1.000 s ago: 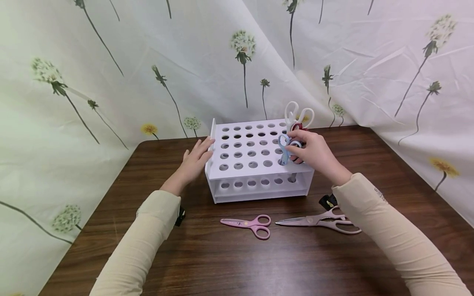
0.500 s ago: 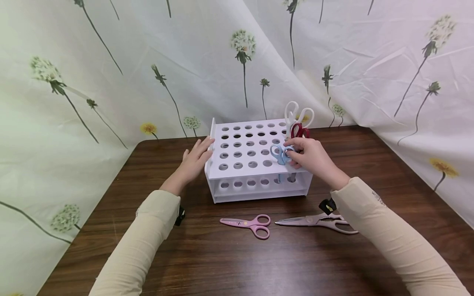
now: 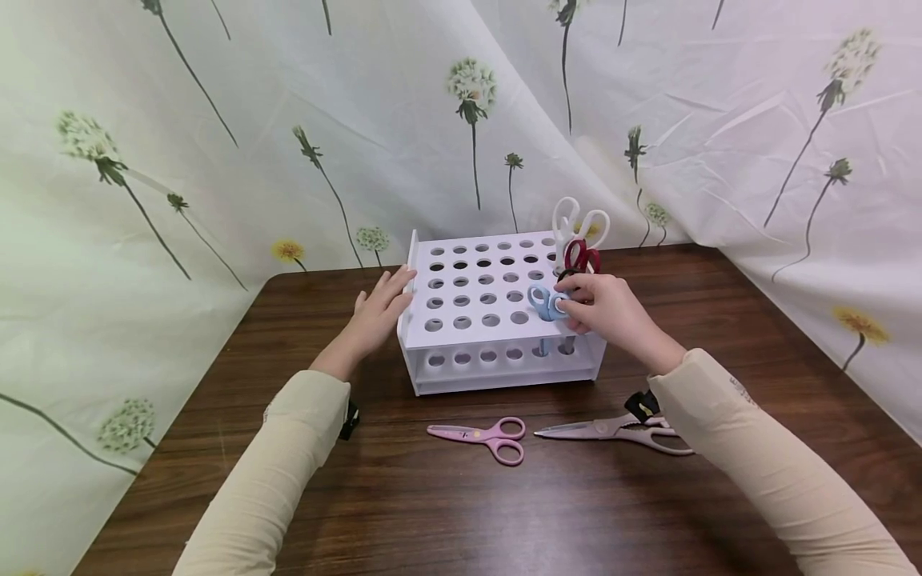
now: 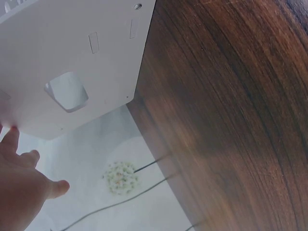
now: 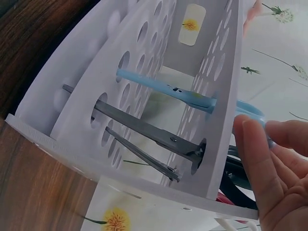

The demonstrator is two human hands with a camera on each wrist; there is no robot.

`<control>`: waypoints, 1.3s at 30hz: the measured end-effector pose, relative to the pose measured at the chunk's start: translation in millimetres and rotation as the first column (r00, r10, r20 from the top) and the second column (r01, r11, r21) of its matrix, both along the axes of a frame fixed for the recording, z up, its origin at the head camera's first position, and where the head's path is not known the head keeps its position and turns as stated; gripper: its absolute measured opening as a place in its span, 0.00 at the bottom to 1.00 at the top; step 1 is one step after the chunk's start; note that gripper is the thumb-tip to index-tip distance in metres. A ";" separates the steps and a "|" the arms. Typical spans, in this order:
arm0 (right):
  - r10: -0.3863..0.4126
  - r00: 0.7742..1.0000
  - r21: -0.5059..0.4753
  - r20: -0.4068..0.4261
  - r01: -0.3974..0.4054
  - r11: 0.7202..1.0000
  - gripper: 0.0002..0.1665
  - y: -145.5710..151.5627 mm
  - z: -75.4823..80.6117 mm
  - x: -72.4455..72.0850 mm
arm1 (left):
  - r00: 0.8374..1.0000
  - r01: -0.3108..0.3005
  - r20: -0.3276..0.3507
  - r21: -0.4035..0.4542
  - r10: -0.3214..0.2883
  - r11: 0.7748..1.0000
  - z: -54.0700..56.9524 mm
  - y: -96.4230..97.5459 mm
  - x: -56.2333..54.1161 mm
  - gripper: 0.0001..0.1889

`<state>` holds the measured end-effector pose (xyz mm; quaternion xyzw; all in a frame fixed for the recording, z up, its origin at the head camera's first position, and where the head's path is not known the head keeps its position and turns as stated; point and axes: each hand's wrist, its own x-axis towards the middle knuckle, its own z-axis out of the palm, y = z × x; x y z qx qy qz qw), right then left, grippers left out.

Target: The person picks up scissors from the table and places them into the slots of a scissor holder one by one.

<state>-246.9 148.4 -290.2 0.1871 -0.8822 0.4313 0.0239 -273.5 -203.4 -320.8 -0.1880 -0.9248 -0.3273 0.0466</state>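
My right hand (image 3: 612, 316) pinches the handle of light-blue scissors (image 3: 545, 306) at the front right of a white rack (image 3: 475, 338) with rows of round holes. Seen from the right wrist, the light-blue blade (image 5: 163, 89) passes through the top panel and reaches a hole in the lower one. Black-handled scissors (image 5: 236, 185) stand beside it, partly hidden by my fingers. Behind my right hand are red-handled scissors (image 3: 582, 254) and white-handled scissors (image 3: 563, 240), upright in the rack. My left hand (image 3: 373, 318) rests with extended fingers against the rack's left side panel (image 4: 33, 62).
On the dark wooden table (image 3: 403, 512), in front of the rack, lie pink scissors (image 3: 490, 436) and larger greyish-pink scissors (image 3: 601, 430), partly under my right sleeve. A white cloth (image 3: 403, 96) with printed dandelions hangs behind the table.
The light-blue scissors have gone down into a front-row hole, and their handle has turned and sits lower. My right hand moved down with them. My left hand stays put.
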 end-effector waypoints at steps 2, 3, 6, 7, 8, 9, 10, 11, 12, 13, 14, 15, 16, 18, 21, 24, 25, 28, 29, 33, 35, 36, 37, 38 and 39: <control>0.003 1.000 -0.009 -0.007 -0.003 1.000 0.17 0.8 0.4 0.7 | 1.000 0.001 0.001 0.002 -0.001 1.000 -0.1 0.0 -0.1 0.26; 0.001 1.000 -0.013 -0.006 -0.001 1.000 0.17 1.4 0.8 1.2 | 1.000 0.003 0.003 0.005 -0.003 1.000 -0.1 0.1 -0.2 0.26; 0.005 1.000 -0.043 0.004 -0.005 0.999 0.17 4.3 2.1 2.2 | 1.000 0.005 0.006 0.005 -0.005 1.000 -0.2 0.0 -0.4 0.26; 0.007 1.000 -0.054 0.008 -0.007 0.999 0.17 5.6 2.5 2.5 | 1.000 0.005 0.007 0.005 -0.005 1.000 -0.1 -0.1 -0.5 0.26; 0.007 1.000 -0.066 0.013 -0.006 0.998 0.17 6.8 3.1 2.8 | 1.000 0.005 0.008 0.006 -0.005 1.000 0.0 -0.1 -0.6 0.26; 0.010 1.000 -0.077 0.017 -0.008 0.997 0.17 8.1 3.5 3.1 | 1.000 0.003 0.007 0.006 -0.003 1.000 0.0 -0.2 -0.6 0.26; 0.016 1.000 -0.090 0.021 -0.014 0.996 0.17 9.4 3.9 3.4 | 1.000 0.002 0.006 0.005 -0.002 1.000 0.1 -0.2 -0.6 0.26; 0.021 0.999 -0.100 0.024 -0.019 0.995 0.17 10.6 4.4 3.7 | 1.000 0.000 0.006 0.006 0.000 1.000 0.2 -0.3 -0.5 0.26; 0.027 0.999 -0.108 0.025 -0.024 0.994 0.17 11.9 4.8 3.9 | 1.000 0.000 0.006 0.008 0.000 1.000 0.3 -0.3 -0.4 0.26; 0.035 0.999 -0.117 0.024 -0.032 0.993 0.17 12.9 5.3 4.5 | 1.000 -0.001 0.006 0.008 0.001 1.000 0.4 -0.3 -0.4 0.26; 0.041 0.999 -0.125 0.023 -0.038 0.991 0.17 13.9 5.8 5.0 | 1.000 -0.001 0.006 0.008 0.001 1.000 0.4 -0.2 -0.3 0.26; 0.049 0.999 -0.131 0.021 -0.046 0.990 0.17 14.9 6.5 5.7 | 1.000 -0.001 0.007 0.010 0.001 1.000 0.4 -0.2 -0.2 0.26; 0.055 0.998 -0.136 0.019 -0.052 0.989 0.17 15.8 7.1 6.4 | 1.000 -0.001 0.009 0.011 0.001 1.000 0.4 -0.2 -0.2 0.26; 0.061 0.998 -0.141 0.014 -0.058 0.988 0.18 17.7 8.7 8.4 | 1.000 -0.001 0.010 0.013 0.001 1.000 0.3 0.0 -0.2 0.27; 0.068 0.998 -0.149 0.011 -0.066 0.987 0.18 20.4 10.9 11.2 | 1.000 -0.001 0.008 0.012 0.001 1.000 0.1 0.1 -0.3 0.26; 0.072 0.997 -0.157 0.013 -0.069 0.985 0.18 23.6 11.5 12.3 | 1.000 0.000 0.004 0.007 0.000 1.000 0.2 0.5 -0.5 0.26; 0.073 0.997 -0.157 0.011 -0.070 0.985 0.18 24.5 11.6 12.4 | 1.000 0.001 0.004 0.008 -0.001 1.000 0.4 0.5 -0.7 0.26; 0.074 0.997 -0.156 0.008 -0.072 0.985 0.18 27.4 11.9 12.6 | 1.000 0.002 0.003 0.007 -0.002 1.000 0.6 0.3 -1.2 0.26; 0.074 0.997 -0.156 0.006 -0.072 0.985 0.18 28.2 12.0 12.6 | 1.000 0.002 0.002 0.007 -0.002 1.000 0.5 0.3 -1.3 0.26; 0.078 0.997 -0.166 0.005 -0.076 0.983 0.19 31.5 12.7 13.4 | 1.000 0.003 0.005 0.004 -0.003 1.000 0.0 -0.4 -1.9 0.27; 0.083 0.996 -0.181 0.013 -0.079 0.980 0.19 33.1 13.2 14.4 | 1.000 0.003 0.009 0.002 -0.003 1.000 -0.1 -0.4 -1.8 0.27; 0.084 0.996 -0.188 0.018 -0.079 0.979 0.19 34.0 13.3 14.9 | 1.000 0.003 0.011 0.002 -0.003 1.000 -0.1 -0.5 -1.8 0.27; 0.086 0.996 -0.193 0.021 -0.080 0.978 0.19 34.8 13.5 15.6 | 1.000 0.002 0.011 0.000 -0.002 1.000 -0.2 -0.5 -1.9 0.27; 0.086 0.996 -0.197 0.023 -0.080 0.977 0.19 35.7 13.6 16.2 | 1.000 0.001 0.011 0.000 -0.001 1.000 -0.3 -0.6 -1.9 0.27; 0.085 0.996 -0.196 0.022 -0.079 0.977 0.19 36.5 13.8 16.8 | 1.000 0.000 0.011 0.002 0.000 1.000 -0.4 -0.5 -1.9 0.26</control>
